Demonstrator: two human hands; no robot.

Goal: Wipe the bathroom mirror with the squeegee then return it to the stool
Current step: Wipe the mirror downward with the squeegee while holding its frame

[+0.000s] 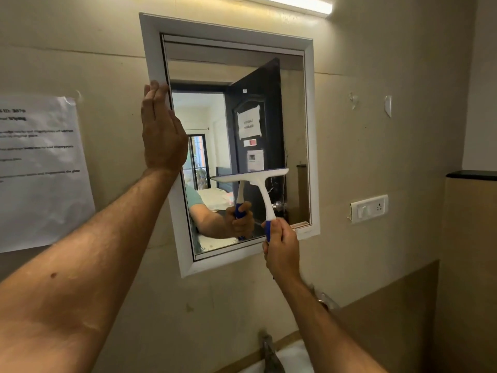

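A white-framed mirror (309, 130) hangs on the beige wall. My right hand (282, 249) grips the blue handle of a white squeegee (258, 181), whose blade lies across the lower middle of the glass. My left hand (161, 133) rests flat with straight fingers against the mirror's left frame edge. The glass reflects the squeegee, my hand, a dark door and a lit room. No stool is in view.
A printed paper sheet (40, 170) is taped to the wall at left. A white switch plate (369, 208) sits right of the mirror. A metal tap (269, 351) and white basin rim show at the bottom. A tube light (295, 4) glows above.
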